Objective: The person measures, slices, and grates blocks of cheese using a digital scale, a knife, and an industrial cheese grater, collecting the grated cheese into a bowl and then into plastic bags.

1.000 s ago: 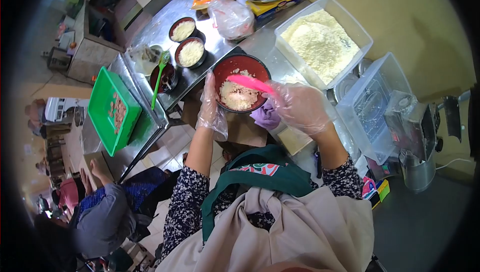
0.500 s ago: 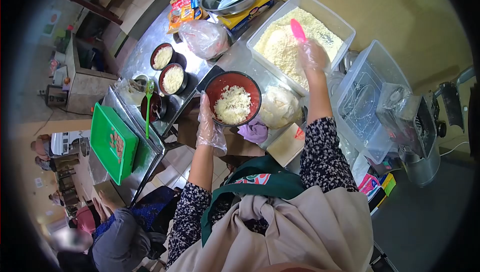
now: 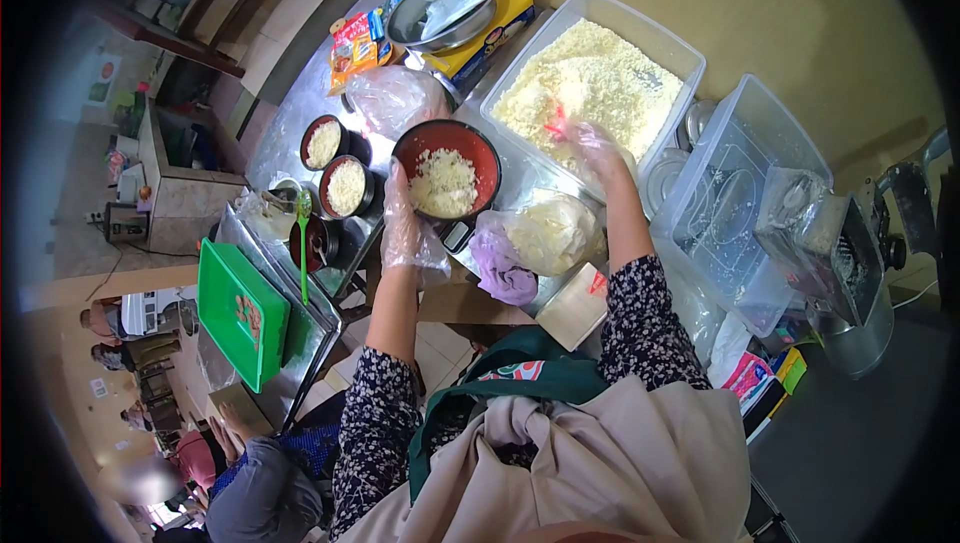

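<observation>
My left hand [image 3: 402, 228], in a clear plastic glove, grips the near left side of a black bowl with a red inside [image 3: 483, 156]. Pale grated crumbs [image 3: 444, 181] lie in the bottom of that bowl. My right hand [image 3: 598, 151], also gloved, is closed round a pink spoon [image 3: 556, 125], whose head is partly hidden in the crumbs. The spoon is inside a clear plastic tub [image 3: 690, 78] heaped with the same pale crumbs. Between the hands sits a pale lump in a plastic bag [image 3: 560, 233], beside a purple cloth-like bundle [image 3: 500, 268].
Two filled bowls [image 3: 347, 188] and a third bowl with a green spoon [image 3: 304, 243] stand left. A green tray [image 3: 215, 283] holds small brown pieces. Right are another clear tub [image 3: 740, 173] and a metal grating machine [image 3: 850, 273]. A co-worker [image 3: 265, 493] is at lower left.
My right hand has lowered the pink spoon into the crumbs, toward the tub's near side. My left hand and the bowl have shifted slightly left and up in view.
</observation>
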The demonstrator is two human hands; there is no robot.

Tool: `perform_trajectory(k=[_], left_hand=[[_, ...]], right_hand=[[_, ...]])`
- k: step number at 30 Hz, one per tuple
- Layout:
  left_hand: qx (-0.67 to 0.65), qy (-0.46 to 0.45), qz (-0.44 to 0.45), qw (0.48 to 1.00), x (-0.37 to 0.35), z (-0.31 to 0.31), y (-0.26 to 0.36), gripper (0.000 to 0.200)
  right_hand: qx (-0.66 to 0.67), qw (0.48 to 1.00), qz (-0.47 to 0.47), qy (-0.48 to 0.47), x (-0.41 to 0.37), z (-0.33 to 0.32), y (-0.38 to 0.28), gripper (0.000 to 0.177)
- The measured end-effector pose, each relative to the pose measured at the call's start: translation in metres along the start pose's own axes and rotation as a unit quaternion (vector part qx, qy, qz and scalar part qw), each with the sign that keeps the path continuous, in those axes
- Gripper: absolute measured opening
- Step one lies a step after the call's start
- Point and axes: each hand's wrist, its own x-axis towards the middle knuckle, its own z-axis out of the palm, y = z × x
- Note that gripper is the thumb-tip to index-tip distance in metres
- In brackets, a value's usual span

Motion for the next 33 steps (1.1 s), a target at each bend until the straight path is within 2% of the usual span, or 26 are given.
perform_trajectory(k=[2, 3, 5, 6, 8, 9, 10, 12, 15, 17, 18, 19, 20, 22, 23, 27, 29, 30, 31, 32, 33], left_hand=[[0.013, 0.01, -0.001, 1.0, 0.028, -0.001, -0.004, 0.074], [0.012, 0.008, 0.001, 1.0, 0.031, 0.01, 0.001, 0.074], [0.029, 0.015, 0.018, 0.999, 0.031, 0.04, 0.014, 0.075], [0.024, -0.011, 0.051, 0.998, 0.045, 0.039, 0.007, 0.076], [0.05, -0.012, 0.045, 0.998, 0.058, 0.052, 0.007, 0.075], [0.031, -0.023, 0.06, 0.997, 0.061, 0.063, 0.005, 0.072], [0.051, -0.045, 0.075, 0.995, 0.066, 0.07, 0.003, 0.072], [0.165, 0.01, 0.068, 0.984, 0.075, 0.08, -0.003, 0.075], [0.147, -0.014, 0.059, 0.987, 0.092, 0.091, -0.02, 0.081], [0.133, -0.03, 0.062, 0.989, 0.091, 0.098, -0.025, 0.08], [0.076, -0.065, 0.052, 0.994, 0.08, 0.107, -0.019, 0.079], [0.02, -0.099, 0.041, 0.994, 0.074, 0.11, -0.019, 0.077], [0.02, -0.097, 0.04, 0.994, 0.072, 0.111, -0.021, 0.077], [-0.007, -0.088, 0.046, 0.995, 0.068, 0.11, -0.024, 0.072], [-0.022, -0.116, 0.025, 0.993, 0.065, 0.107, -0.025, 0.07], [-0.066, -0.108, -0.012, 0.992, 0.043, 0.102, -0.015, 0.071], [-0.069, -0.105, -0.031, 0.992, 0.036, 0.097, -0.012, 0.071], [-0.072, -0.103, -0.047, 0.991, 0.035, 0.094, -0.012, 0.072], [-0.056, -0.072, -0.011, 0.996, 0.035, 0.093, -0.013, 0.068], [-0.057, -0.071, -0.011, 0.996, 0.034, 0.089, -0.015, 0.068], [-0.071, -0.073, -0.012, 0.995, 0.035, 0.08, -0.018, 0.067]], right_hand=[[-0.014, 0.996, 0.084, 0.034, -0.005, -0.008, 0.002, 0.037], [-0.015, 0.996, 0.082, 0.035, -0.012, -0.01, -0.003, 0.037], [-0.086, 0.989, 0.045, 0.109, -0.027, -0.018, -0.022, 0.035], [-0.087, 0.989, 0.045, 0.109, -0.031, -0.024, -0.027, 0.035], [-0.159, 0.976, -0.008, 0.147, -0.033, -0.036, -0.036, 0.033], [-0.161, 0.97, -0.049, 0.174, -0.041, -0.038, -0.046, 0.031], [-0.162, 0.97, -0.052, 0.177, -0.047, -0.041, -0.057, 0.031], [-0.212, 0.952, -0.066, 0.212, -0.055, -0.045, -0.078, 0.031], [-0.248, 0.93, -0.112, 0.247, -0.067, -0.04, -0.102, 0.027], [-0.284, 0.92, -0.131, 0.238, -0.08, -0.028, -0.114, 0.026], [-0.318, 0.908, -0.15, 0.227, -0.086, -0.02, -0.122, 0.027], [-0.355, 0.909, -0.098, 0.195, -0.098, -0.01, -0.143, 0.026], [-0.355, 0.91, -0.097, 0.192, -0.1, -0.006, -0.139, 0.026], [-0.377, 0.877, -0.209, 0.215, -0.099, 0.001, -0.127, 0.026], [-0.362, 0.869, -0.241, 0.234, -0.097, 0.002, -0.123, 0.026], [-0.346, 0.885, -0.236, 0.205, -0.101, -0.001, -0.13, 0.026], [-0.416, 0.879, -0.216, 0.093, -0.1, 0.0, -0.129, 0.027], [-0.416, 0.878, -0.216, 0.092, -0.099, -0.001, -0.132, 0.027], [-0.369, 0.911, -0.164, 0.08, -0.098, -0.004, -0.139, 0.027], [-0.319, 0.939, -0.111, 0.068, -0.097, -0.005, -0.142, 0.027], [-0.319, 0.939, -0.11, 0.066, -0.094, -0.008, -0.137, 0.027]])
